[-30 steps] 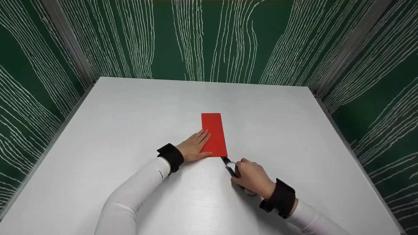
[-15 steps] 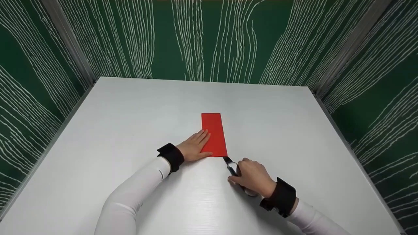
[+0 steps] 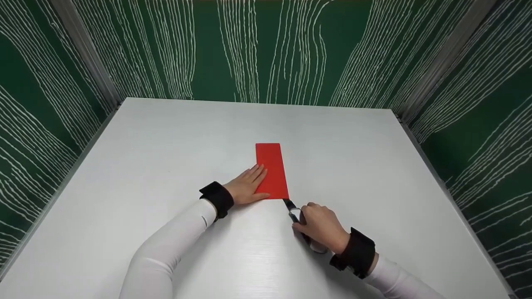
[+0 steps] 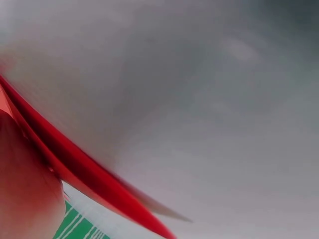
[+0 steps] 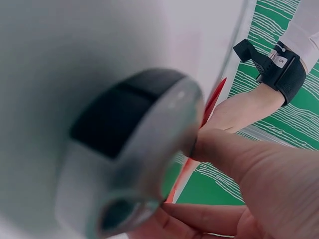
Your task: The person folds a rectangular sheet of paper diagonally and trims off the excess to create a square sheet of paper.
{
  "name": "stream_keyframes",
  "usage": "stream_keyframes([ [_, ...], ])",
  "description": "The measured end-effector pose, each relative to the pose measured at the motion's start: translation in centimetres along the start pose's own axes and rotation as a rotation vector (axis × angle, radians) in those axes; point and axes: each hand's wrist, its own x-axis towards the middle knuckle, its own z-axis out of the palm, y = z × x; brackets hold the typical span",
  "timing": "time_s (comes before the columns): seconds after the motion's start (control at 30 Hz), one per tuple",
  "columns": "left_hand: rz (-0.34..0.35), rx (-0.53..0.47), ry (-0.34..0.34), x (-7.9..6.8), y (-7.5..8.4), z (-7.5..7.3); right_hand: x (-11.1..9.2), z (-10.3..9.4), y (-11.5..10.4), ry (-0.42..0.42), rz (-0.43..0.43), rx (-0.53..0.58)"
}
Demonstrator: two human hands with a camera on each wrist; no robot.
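Observation:
A folded red sheet point(image 3: 271, 176) lies lengthwise on the white table. My left hand point(image 3: 247, 187) presses flat on its left part, fingers straight. In the left wrist view the red sheet point(image 4: 99, 174) shows parted layers beside a blurred part of the hand. With curled fingers my right hand point(image 3: 322, 226) grips a black-and-silver stapler-like tool point(image 3: 294, 214). Its narrow black nose sits right at the sheet's near right corner. In the right wrist view the tool point(image 5: 139, 119) looms large and blurred, rounded silver with a black panel; I cannot tell its exact kind.
The white table point(image 3: 187, 133) reaches back to green walls point(image 3: 212, 50) with white wavy lines. Grey posts point(image 3: 87, 50) stand at the back corners. Black bands point(image 3: 218, 200) circle both wrists, over white sleeves.
The tool's nose has shifted slightly right along the sheet's near edge, to its corner. My right thumb and fingers moved a little on the tool. My left hand and the sheet stayed put.

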Motion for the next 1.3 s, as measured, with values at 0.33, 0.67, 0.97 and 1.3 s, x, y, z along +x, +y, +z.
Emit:
stream_keyframes([
  [0.33, -0.019, 0.015, -0.004, 0.2, 0.1, 0.0, 0.1, 0.3, 0.0, 0.014, -0.012, -0.010],
  [0.67, -0.019, 0.016, 0.005, -0.3, 0.6, -0.4, 0.3, 0.3, 0.1, 0.017, -0.006, -0.012],
  [0.97, -0.014, 0.000, -0.005, 0.0, 0.1, -0.1, 0.2, 0.3, 0.3, 0.029, -0.007, 0.000],
  [1.3, -0.004, -0.004, -0.005, -0.1, 0.2, -0.2, 0.5, 0.1, 1.0, 0.048, -0.029, -0.034],
])
